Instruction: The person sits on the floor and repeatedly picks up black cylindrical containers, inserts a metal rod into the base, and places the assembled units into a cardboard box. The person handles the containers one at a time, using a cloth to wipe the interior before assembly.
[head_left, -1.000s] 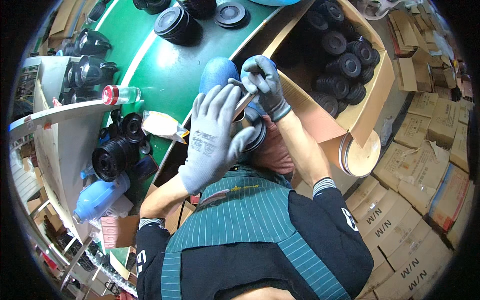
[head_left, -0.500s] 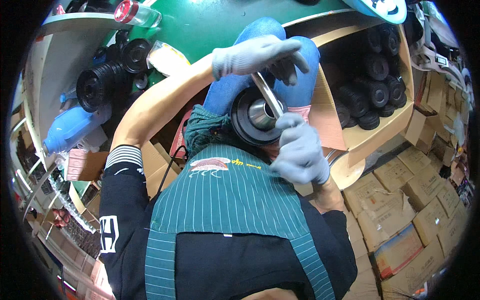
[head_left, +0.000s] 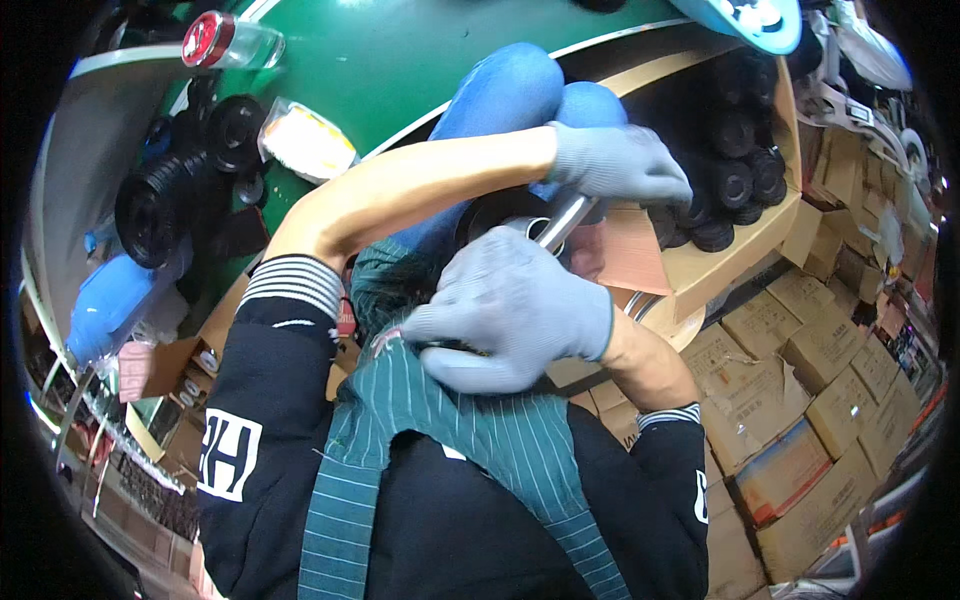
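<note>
Seated person: wears blue jeans (head_left: 505, 95), a green apron with thin white stripes (head_left: 345, 500) and a black top with striped cuffs; both hands are in grey gloves.
Left hand (head_left: 620, 168): reaches across the lap, palm downward, fingers pointing right and slightly bent, over the upper end of a metal bar; I cannot tell whether it grips.
Right hand (head_left: 515, 310): lies back-up in front of the apron, fingers toward the left and parted from one another, covering the bar's lower end; its palm is hidden, so I cannot tell whether it grips.
Metal bar (head_left: 569, 221): slants between the two gloves, shiny, with only its middle showing.
Black round piece (head_left: 482, 215): sits at the lap behind the right hand, partly covered, with a silvery ring (head_left: 532, 226) beside the bar.
Green table (head_left: 400, 50): beyond the knees, bearing a red-lidded jar (head_left: 235, 42) on its side and a white packet (head_left: 305, 143).
Far left: stacked black discs (head_left: 150, 210) above a blue container (head_left: 115, 305).
Right: an open cardboard box (head_left: 740, 255) holding black round parts (head_left: 733, 183); closed cartons (head_left: 750, 400) cover the floor.
</note>
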